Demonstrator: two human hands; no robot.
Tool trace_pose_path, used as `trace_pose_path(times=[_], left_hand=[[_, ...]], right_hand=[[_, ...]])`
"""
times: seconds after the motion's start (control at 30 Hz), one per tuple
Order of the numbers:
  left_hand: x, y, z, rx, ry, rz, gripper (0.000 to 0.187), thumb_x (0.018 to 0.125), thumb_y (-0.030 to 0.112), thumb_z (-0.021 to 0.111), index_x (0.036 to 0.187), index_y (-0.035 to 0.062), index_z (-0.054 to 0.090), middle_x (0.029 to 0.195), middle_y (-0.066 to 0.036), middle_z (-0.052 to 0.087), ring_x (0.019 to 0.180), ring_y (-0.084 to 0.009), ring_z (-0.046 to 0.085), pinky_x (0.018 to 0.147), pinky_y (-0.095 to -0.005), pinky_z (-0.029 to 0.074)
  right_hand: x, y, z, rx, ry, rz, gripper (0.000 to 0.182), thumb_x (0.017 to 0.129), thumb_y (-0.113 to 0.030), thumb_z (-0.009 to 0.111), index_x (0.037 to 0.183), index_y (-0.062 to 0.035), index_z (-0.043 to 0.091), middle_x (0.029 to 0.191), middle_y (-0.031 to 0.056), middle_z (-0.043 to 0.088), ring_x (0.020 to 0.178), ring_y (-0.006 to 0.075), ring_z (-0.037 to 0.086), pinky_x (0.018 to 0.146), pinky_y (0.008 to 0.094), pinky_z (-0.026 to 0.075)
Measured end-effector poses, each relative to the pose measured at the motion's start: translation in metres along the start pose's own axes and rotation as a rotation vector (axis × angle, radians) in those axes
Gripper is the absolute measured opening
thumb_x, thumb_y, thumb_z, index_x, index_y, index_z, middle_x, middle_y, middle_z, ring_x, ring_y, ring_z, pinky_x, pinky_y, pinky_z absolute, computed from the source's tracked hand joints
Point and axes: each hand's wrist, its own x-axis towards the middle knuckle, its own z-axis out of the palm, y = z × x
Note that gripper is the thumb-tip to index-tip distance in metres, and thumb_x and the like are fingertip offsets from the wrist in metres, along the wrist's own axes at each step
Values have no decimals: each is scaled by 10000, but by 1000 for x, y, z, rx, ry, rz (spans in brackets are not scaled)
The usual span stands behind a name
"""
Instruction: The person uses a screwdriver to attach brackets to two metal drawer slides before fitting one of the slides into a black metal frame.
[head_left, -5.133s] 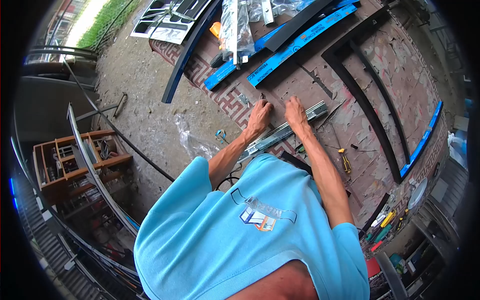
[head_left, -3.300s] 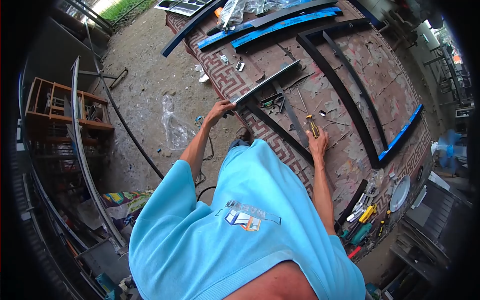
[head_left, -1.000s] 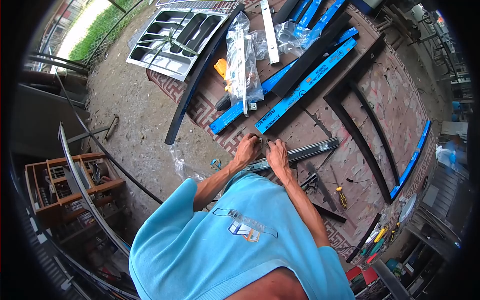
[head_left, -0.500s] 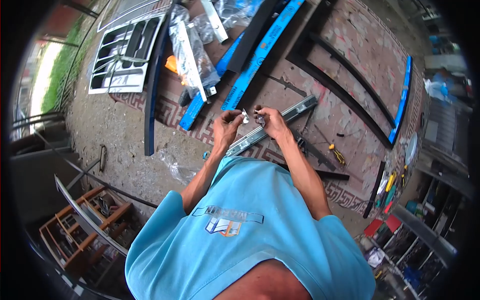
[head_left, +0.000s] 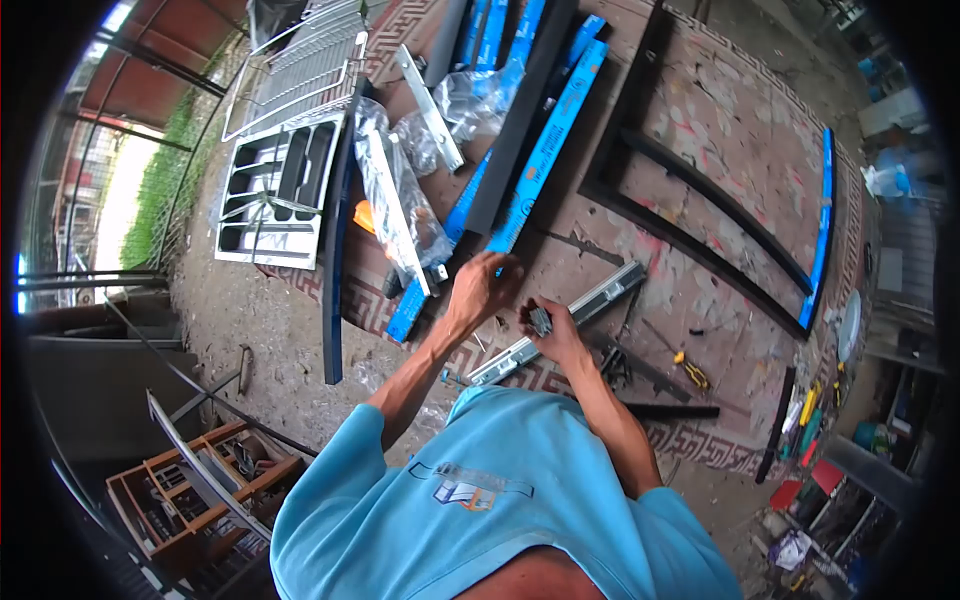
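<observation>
My left hand (head_left: 482,284) is above the near end of a blue-filmed profile (head_left: 548,150), its fingers bent and smeared by motion; whether anything is in them is hidden. Just right of it, my right hand (head_left: 556,330) faces palm up with the fingers curled around small grey metallic pieces (head_left: 541,321), too small to identify. Below both hands, a metal drawer slide (head_left: 603,296) lies diagonally on the patterned mat, apart from them. A black profile (head_left: 522,130) lies alongside the blue one.
Plastic-wrapped metal strips (head_left: 392,200) and a cutlery tray (head_left: 280,190) lie to the left. A black frame (head_left: 700,240) spreads over the mat on the right. A yellow-handled screwdriver (head_left: 691,371) lies near my right arm. A wooden organiser (head_left: 205,520) stands at lower left.
My hands have drawn apart; the left lost its pinch on a small shiny piece from view. The right has turned palm up, showing the grey pieces. The view has tilted upward.
</observation>
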Motion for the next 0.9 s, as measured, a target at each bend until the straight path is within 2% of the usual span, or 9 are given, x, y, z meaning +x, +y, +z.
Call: trace_pose_path(times=[0.1,0.3,0.37,0.4,0.43,0.6,0.67,0.8,0.9], left_hand=[[86,-44,-24,212,336,106,201,793,154,617,983,94,643,1091,-140,575,1038,-328,519,876,-392,428],[217,-119,-33,731,83,236,250,772,103,566,1005,79,654,1297,-156,461,1213,-364,388,959,-461,369],[257,-122,-22,296,192,151,379,826,152,547,1205,171,546,1303,-205,423,1091,-436,449,893,-471,422],[291,-158,-15,608,252,627,428,851,196,541,1272,179,468,1265,-251,432,1006,-450,502,843,-482,444],[295,-136,-10,382,248,247,480,853,201,542,1315,202,409,1268,-228,442,985,-444,519,815,-497,444],[342,-93,-5,587,-27,73,415,887,404,457,1247,207,519,1132,-216,578,827,-418,618,651,-469,504],[375,-109,-4,693,-182,-255,754,790,705,387,1187,88,561,1111,-257,575,1057,-384,552,878,-464,443],[363,-115,-35,795,80,-91,311,757,286,560,902,29,659,915,-264,625,903,-407,606,796,-441,494],[360,-137,-82,825,336,-95,304,683,272,516,801,39,671,838,-236,636,808,-409,620,752,-478,482]], right_hand=[[-3,-15,-12,-169,58,-3,237,872,-293,585,817,-63,566,738,72,587,686,186,586,559,273,459],[-30,-21,-6,-284,59,-95,237,885,-287,566,844,-54,552,755,65,581,674,167,572,549,276,457],[-29,-17,-10,-294,83,-126,243,899,-282,541,840,-46,548,750,70,580,663,160,571,547,271,457],[-25,-17,-15,-377,30,-119,246,903,-281,533,835,-44,550,734,62,575,648,151,564,547,266,455],[-27,-14,-22,-445,-2,-115,251,907,-279,524,830,-42,552,717,53,569,633,142,557,547,261,453],[-31,-8,-21,-657,55,-119,242,893,-254,541,884,-17,590,647,26,528,573,102,513,553,231,441],[-24,-2,-13,-1295,61,-335,259,881,-201,529,1005,9,615,693,100,602,597,172,576,578,288,475],[-11,17,-35,-1650,66,-512,278,853,-128,496,1058,25,604,900,234,634,767,372,618,690,400,494],[-19,13,-35,-1592,31,-446,282,859,-148,509,1061,28,599,885,232,636,737,335,634,684,387,492]])
